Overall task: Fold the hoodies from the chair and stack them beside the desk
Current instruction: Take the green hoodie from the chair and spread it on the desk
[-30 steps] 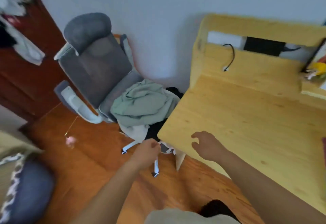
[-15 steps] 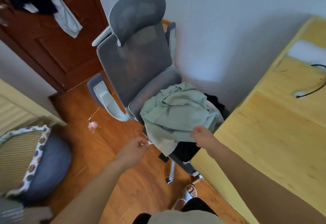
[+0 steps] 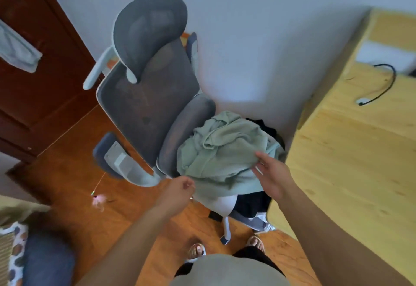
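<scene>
A: Where's the crumpled pale-green fleece hoodie (image 3: 221, 150)?

B: Heaped on the seat of the grey mesh office chair (image 3: 148, 96), just beside the light pine-wood desk (image 3: 351, 162). A white garment (image 3: 221, 204) and a dark one (image 3: 252, 202) are seen under it, probably more hoodies.

A: Hands?

B: Right hand (image 3: 271, 176) is spread open, fingertips touching the green fabric's front edge, nothing gripped. Left hand (image 3: 177, 192) is loosely curled at the hem; whether cloth is pinched can't be told. Both are placed at the near edge, presumably so it can be lifted off.

A: Hidden bits?

B: Seat pad and lower garments are mostly covered; the chair base is partly hidden. Desk is cut off at right.
</scene>
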Available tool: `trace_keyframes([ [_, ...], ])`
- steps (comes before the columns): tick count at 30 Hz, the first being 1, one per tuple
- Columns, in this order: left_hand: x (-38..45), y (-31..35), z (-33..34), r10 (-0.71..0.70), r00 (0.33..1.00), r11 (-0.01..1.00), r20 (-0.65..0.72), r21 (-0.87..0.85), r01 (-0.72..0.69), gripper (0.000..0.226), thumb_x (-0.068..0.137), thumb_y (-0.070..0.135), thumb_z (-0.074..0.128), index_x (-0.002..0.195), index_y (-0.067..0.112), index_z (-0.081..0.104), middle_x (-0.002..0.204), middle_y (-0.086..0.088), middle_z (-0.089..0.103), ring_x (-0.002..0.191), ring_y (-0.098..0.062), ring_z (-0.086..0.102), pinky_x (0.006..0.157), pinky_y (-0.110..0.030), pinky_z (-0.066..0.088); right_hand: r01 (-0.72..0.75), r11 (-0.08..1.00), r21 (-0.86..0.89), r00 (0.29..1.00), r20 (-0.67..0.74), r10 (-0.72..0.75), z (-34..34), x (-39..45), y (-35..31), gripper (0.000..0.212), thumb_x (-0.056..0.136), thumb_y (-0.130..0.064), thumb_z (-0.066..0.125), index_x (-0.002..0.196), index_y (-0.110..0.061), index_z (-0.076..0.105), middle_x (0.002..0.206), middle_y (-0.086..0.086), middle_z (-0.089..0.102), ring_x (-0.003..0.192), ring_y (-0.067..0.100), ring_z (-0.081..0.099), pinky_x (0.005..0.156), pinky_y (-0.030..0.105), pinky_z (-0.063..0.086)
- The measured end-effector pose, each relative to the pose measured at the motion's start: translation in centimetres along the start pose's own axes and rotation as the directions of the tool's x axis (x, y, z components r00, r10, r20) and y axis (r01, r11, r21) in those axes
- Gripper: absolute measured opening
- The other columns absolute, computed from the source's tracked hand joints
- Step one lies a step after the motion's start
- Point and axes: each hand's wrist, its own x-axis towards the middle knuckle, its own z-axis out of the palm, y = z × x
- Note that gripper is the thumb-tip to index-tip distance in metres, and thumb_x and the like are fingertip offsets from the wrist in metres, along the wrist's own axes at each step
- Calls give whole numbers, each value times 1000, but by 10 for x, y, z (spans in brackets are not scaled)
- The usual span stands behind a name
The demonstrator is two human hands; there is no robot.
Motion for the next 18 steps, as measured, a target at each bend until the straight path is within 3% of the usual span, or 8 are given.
trace_keyframes([
  [2,6,4,-2,75,995,978,60,191,-85,17,99,27,59,116,25,62,112,5,66,103,-23,67,89,-36,54,109,993,41,990,86,-112,17,-39,-8,30,106,-14,48,128,-2,63,129,8,68,122,23,63,114,40,40],
  [4,15,14,5,152,986,929,75,330,-168,71,91,42,70,152,28,35,149,-4,40,139,-29,43,107,-37,41,198,975,104,964,159,-213,37,-79,-19,35,107,-15,41,133,1,58,131,10,67,127,24,60,113,38,39],
  [7,34,42,17,375,913,855,-160,441,-274,117,77,60,76,160,36,-3,166,-10,1,152,-35,13,119,-54,27,274,946,175,927,216,-308,64,-121,-40,38,106,-11,37,138,4,50,134,15,64,130,29,57,111,40,41],
  [10,61,61,4,435,824,863,-362,427,-269,96,82,48,73,159,27,20,164,-21,14,147,-43,23,117,-57,29,345,923,170,902,211,-376,72,-143,-62,37,103,-4,39,137,3,51,133,16,64,128,27,59,109,38,45],
  [12,78,71,-17,465,838,868,-287,333,-368,52,92,30,66,141,18,53,152,-18,43,136,-42,42,110,-51,39,391,910,136,892,190,-411,68,-150,-78,37,101,1,42,135,2,53,130,16,66,125,26,62,108,38,46],
  [14,82,89,-39,474,860,879,-189,158,-450,18,97,21,56,111,17,67,116,-10,68,109,-35,60,88,-44,48,441,896,46,886,140,-443,61,-151,-94,37,99,6,44,133,1,56,121,14,70,117,23,66,106,37,48],
  [16,69,125,-60,430,881,878,-198,-134,-459,14,92,28,54,91,25,68,92,-5,71,90,-29,63,75,-39,47,483,871,-94,874,106,-474,54,-148,-113,38,98,7,47,133,-2,58,120,10,71,115,20,67,108,37,46],
  [18,50,173,-80,462,875,797,-145,-365,-481,17,89,31,56,88,30,73,91,-1,75,91,-24,69,79,-36,51,494,842,-218,869,103,-483,47,-144,-133,41,97,4,51,136,-7,58,129,9,66,121,18,63,114,42,42],
])
